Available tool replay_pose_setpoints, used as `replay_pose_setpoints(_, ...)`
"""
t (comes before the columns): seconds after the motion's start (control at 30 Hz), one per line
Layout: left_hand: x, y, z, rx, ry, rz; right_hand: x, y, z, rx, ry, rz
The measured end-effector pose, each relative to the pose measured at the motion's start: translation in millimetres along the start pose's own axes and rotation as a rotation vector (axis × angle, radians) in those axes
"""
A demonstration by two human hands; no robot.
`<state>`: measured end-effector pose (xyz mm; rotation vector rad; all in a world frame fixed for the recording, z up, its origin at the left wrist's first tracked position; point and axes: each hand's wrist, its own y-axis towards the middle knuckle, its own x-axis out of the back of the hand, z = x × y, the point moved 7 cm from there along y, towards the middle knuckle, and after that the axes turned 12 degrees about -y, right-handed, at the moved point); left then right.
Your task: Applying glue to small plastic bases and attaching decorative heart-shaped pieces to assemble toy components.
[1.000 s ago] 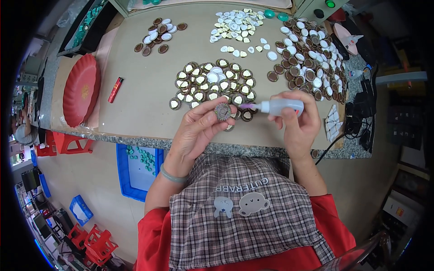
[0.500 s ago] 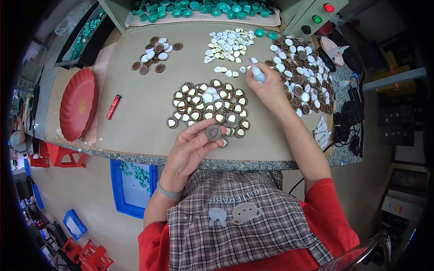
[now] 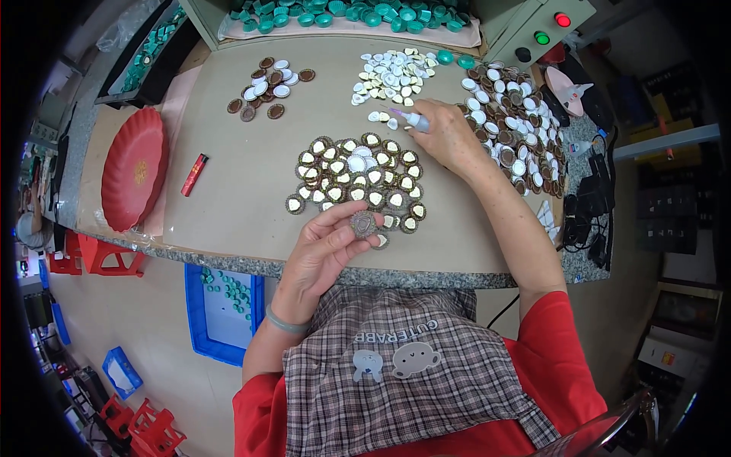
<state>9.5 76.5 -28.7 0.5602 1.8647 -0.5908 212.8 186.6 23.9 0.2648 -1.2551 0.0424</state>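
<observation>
Above the near table edge, my left hand pinches a round brown disc with a patterned rim between thumb and fingers. My right hand is closed around a small squeeze bottle with a purple tip, the tip pointing left. Its fingertips are low beside a short row of small white and gold pieces; whether they also touch a piece cannot be made out. Between the hands lies a cluster of dark-rimmed discs with gold centres. Farther back is a heap of loose white and gold pieces.
Brown and white discs pile up at right, with a smaller group at back left. A red fluted dish and a red tube lie left. Green cups fill the shelf behind. A blue bin stands below the table.
My right hand has moved left and turned the bottle so its tip points left, near the short row. My left hand still holds the disc in almost the same place.
</observation>
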Motion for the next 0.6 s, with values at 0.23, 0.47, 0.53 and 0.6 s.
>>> replay_pose_setpoints(0.23, -2.6, 1.2, 2.6, 0.023, 0.007, -0.003, -1.8, -50.4, 5.7, -0.295, 0.861, 0.214)
replay_pose_setpoints(0.47, -9.9, 3.8, 7.9, 0.008, 0.085, -0.019, -5.6, -97.6, 34.0, -0.412, 1.427, 0.129)
replay_pose_setpoints(0.53, -10.3, 3.8, 9.7, 0.015, 0.082, -0.023, -9.9, -107.3, 40.9, -0.446, 1.462, 0.144)
replay_pose_setpoints(0.6, -9.9, 3.2, 11.9, 0.021, 0.078, -0.025, -12.2, -113.9, 43.1, -0.468, 1.445, 0.069)
